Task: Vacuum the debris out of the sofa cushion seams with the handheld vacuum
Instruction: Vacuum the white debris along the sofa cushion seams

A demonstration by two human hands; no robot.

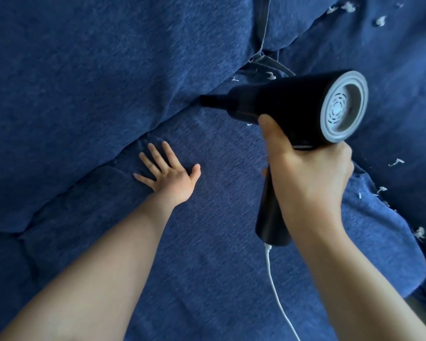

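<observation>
Right hand [308, 173] was wrapped around the handle of the handheld vacuum [288, 107], thumb up along the body. Nozzle [208, 100] pointed left, tip at the seam [158, 124] between the seat cushion [219, 205] and back cushion [96, 82]; contact unclear, tip was dark against shadow. Left hand [170, 171] lay flat on the seat cushion, fingers spread, just below the same seam and left of the nozzle. Bare seat fabric between the two hands. White debris [271, 75] sat near the junction where seams meet above the vacuum; more bits [380, 20] top right and along the cushion's right edge [381, 190]. White cord [272, 274] ran from the handle base down out of view. Handle mostly hidden by the right hand. Sofa edges cut off on every side.
</observation>
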